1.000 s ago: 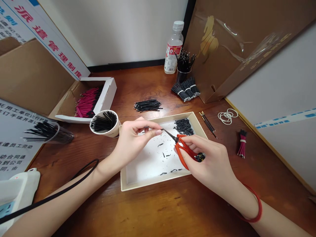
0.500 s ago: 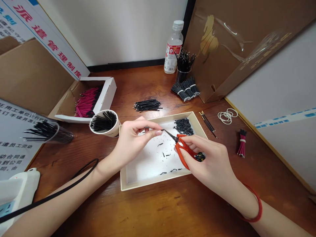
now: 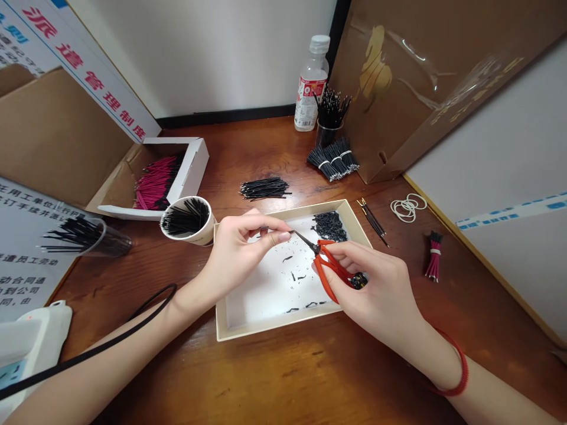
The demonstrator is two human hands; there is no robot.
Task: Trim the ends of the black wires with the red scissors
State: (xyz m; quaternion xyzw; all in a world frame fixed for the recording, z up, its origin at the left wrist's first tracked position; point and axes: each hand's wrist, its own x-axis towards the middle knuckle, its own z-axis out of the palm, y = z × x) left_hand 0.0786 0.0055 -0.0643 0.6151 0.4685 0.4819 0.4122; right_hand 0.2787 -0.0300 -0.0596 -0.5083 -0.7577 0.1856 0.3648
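Note:
Over a shallow cream tray (image 3: 287,326), my left hand (image 3: 241,248) pinches a thin black wire, mostly hidden by the fingers, with its end showing at the fingertips. My right hand (image 3: 376,283) is closed round the handles of red-handled pliers (image 3: 328,271). The pliers' dark narrow tips meet the wire's end beside my left thumb. Inside the tray, a heap of short black pieces (image 3: 330,226) lies at the back right, and loose scraps are scattered on the white bottom. Another small dark bunch (image 3: 358,280) shows partly behind the pliers and my right hand.
Left stand a paper cup of black wires (image 3: 204,237), a clear cup (image 3: 115,243) and a box (image 3: 195,162) with pink wires. Behind are a wire pile (image 3: 266,188), tied bundles (image 3: 332,162) and a bottle (image 3: 305,97). Right lie rubber bands (image 3: 407,208) and a pink bundle (image 3: 434,262).

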